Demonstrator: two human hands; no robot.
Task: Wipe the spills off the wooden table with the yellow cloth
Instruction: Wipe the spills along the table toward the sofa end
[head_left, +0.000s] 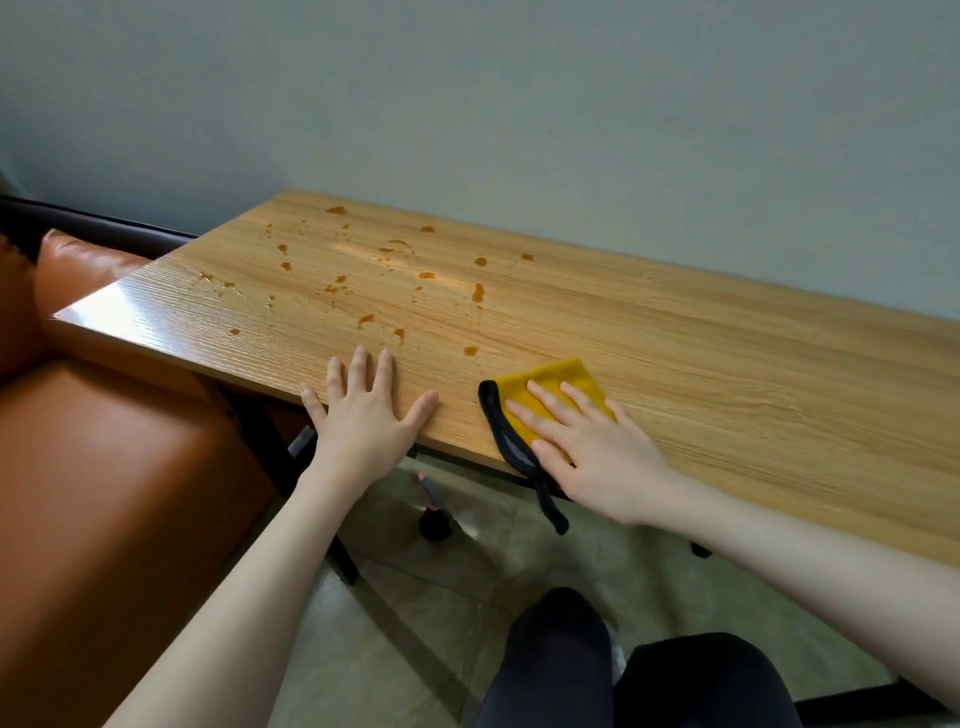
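Note:
Several orange-brown spills (425, 275) dot the left half of the long wooden table (727, 374). The yellow cloth (558, 382), folded and edged in black, lies at the table's front edge, and its black trim hangs over the edge. My right hand (587, 447) lies flat on the cloth, fingers spread and pressing down. My left hand (363, 410) rests palm down on the bare wood at the front edge, left of the cloth, fingers apart. The nearest spill drop (470, 351) sits just beyond the cloth.
An orange leather sofa (104, 467) stands against the table's left end. A plain wall (519, 104) runs behind the table. Below the table are black table legs (332, 540), a tiled floor and my dark-clad knees (623, 675).

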